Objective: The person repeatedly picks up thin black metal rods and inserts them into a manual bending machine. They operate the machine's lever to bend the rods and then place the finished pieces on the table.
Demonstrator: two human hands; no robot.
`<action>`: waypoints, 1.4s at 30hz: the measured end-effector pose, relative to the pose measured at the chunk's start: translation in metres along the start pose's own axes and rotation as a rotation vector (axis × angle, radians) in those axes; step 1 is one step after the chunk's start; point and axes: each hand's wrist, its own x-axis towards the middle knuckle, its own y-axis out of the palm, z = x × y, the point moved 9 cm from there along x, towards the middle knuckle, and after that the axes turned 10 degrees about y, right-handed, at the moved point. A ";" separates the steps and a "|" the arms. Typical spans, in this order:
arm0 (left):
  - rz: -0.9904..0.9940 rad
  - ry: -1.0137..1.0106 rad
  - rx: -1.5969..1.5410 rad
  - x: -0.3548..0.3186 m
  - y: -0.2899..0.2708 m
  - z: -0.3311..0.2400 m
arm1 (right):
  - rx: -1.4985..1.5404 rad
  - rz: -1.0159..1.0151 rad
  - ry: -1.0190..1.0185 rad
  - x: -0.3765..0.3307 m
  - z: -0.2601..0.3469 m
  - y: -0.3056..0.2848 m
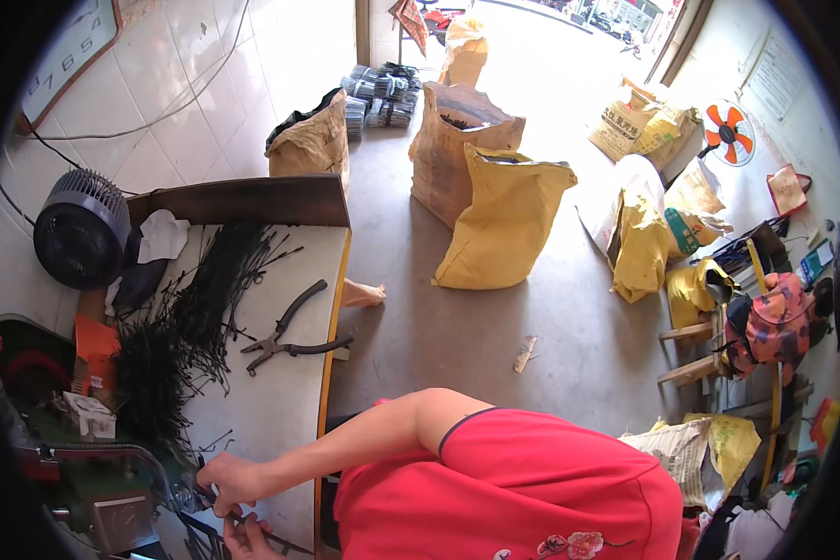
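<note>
My right hand reaches over the left end of the table, its fingers closed on a thin dark piece beside the metal machine. Just below it, my left hand is partly cut off by the lower edge, its fingers bent around a thin black strip. Whether both hands grip the same piece cannot be made out. A heap of thin black wire pieces spreads over the white tabletop, with a few loose ones near my right hand. Black-handled pliers lie spread on the table, right of the heap.
A dark fan and white cloth stand at the table's far left, behind an orange box. A dark board edges the table's back. Sacks and bundled black rods stand on the floor beyond. An orange-bladed fan is far right.
</note>
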 end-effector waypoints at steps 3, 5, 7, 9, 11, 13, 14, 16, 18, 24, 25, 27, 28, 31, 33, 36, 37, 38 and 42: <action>-0.009 0.024 -0.051 0.001 0.002 0.000 | 0.003 -0.006 0.012 0.001 -0.003 -0.001; 0.009 0.063 0.103 0.005 -0.004 0.002 | 0.016 0.005 0.018 0.004 -0.005 -0.001; 0.025 0.091 0.191 0.009 -0.007 0.006 | 0.040 0.040 -0.001 0.006 -0.006 0.000; 0.034 0.109 0.218 0.012 -0.008 0.007 | 0.088 0.070 -0.010 0.006 -0.009 -0.002; 0.034 0.100 0.173 0.016 -0.005 0.012 | 0.107 0.108 0.009 0.007 -0.012 -0.006; 0.050 0.041 0.113 0.020 -0.002 0.021 | 0.098 0.157 0.057 0.008 -0.014 -0.008; 0.063 -0.014 0.080 0.021 -0.002 0.027 | 0.104 0.149 0.049 0.009 -0.013 -0.011; 0.089 -0.118 0.096 0.024 0.000 0.035 | 0.114 0.132 0.035 0.008 -0.013 -0.017; 0.110 -0.215 0.196 0.025 0.000 0.040 | 0.099 0.121 0.025 0.009 -0.012 -0.020; 0.138 -0.155 0.046 0.028 0.005 0.037 | 0.164 0.127 0.042 0.014 -0.022 -0.021; 0.187 -0.142 0.038 0.032 0.010 0.040 | 0.180 0.132 0.056 0.015 -0.024 -0.021; 0.217 -0.124 0.045 0.043 -0.001 0.053 | 0.287 0.124 0.123 0.020 -0.030 -0.014; 0.208 -0.119 0.058 0.047 -0.013 0.062 | 0.338 0.146 0.160 0.024 -0.035 -0.007; 0.124 -0.166 0.059 0.047 -0.071 0.084 | 0.494 0.150 0.107 0.041 -0.045 -0.007; 0.038 -0.156 0.102 0.051 -0.090 0.063 | 0.518 0.185 0.268 0.058 -0.052 -0.001; -0.320 -0.120 -0.224 0.051 -0.108 0.063 | 0.600 0.175 0.335 0.063 -0.047 -0.001; -0.312 -0.082 -0.401 0.057 -0.110 0.078 | 0.635 0.153 0.320 0.062 -0.043 -0.006; -0.370 -0.046 -0.504 0.055 -0.111 0.079 | 0.640 0.155 0.316 0.065 -0.041 -0.003; -0.432 -0.072 -0.535 0.061 -0.097 0.074 | 0.613 0.121 0.335 0.070 -0.042 0.010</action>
